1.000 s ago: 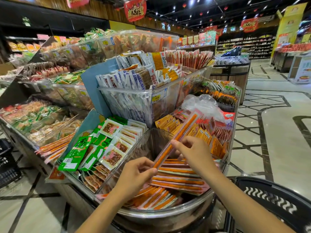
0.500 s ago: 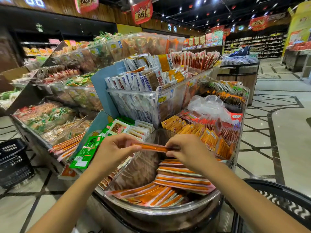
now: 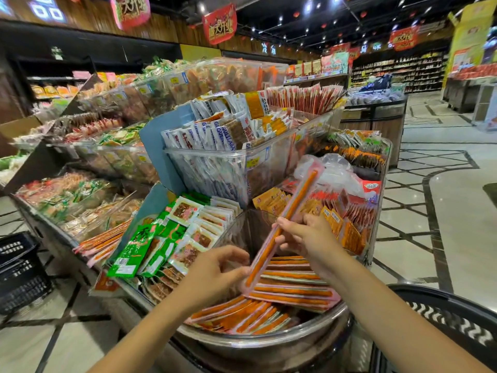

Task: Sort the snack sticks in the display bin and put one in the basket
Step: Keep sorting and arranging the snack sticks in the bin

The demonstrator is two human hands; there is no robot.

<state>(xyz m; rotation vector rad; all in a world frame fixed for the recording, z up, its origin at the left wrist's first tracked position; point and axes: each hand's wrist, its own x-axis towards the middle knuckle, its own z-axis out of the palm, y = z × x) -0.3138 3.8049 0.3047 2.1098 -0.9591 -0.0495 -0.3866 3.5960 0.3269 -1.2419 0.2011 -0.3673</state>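
black crate [image 3: 18,270] on the floor at far left. next to it a tiered display shelf [image 3: 88,157] of clear tubs packed with wrapped snacks, running away to the far left. green packets [image 3: 134,251] lean at the near front of the shelf, and a clear tub of white packets [image 3: 228,168] sits one tier up behind them. red banners [image 3: 219,24] hang from a dark ceiling with spot lights.

left hand [image 3: 215,270] is near centre, fingers curled, thumb and fingertips pinching the low near end of one snack stick [image 3: 285,224]. the stick is long and orange in a pink-edged wrapper, tilted up and to the far right, raised above the display bin [image 3: 269,343]. right hand [image 3: 309,238] pinches the stick's middle, fingers bent round it.

the bin is round with a metal rim. more orange sticks lie flat in it: a stack [image 3: 293,289] crosswise on the right, others fanned along the near side.

black basket [image 3: 451,319] at near right, only its rim and patterned wall in view, apart from the held stick. the floor [image 3: 443,238] is pale glossy tile with dark inlaid lines. stocked store shelves [image 3: 419,74] stand at far right.
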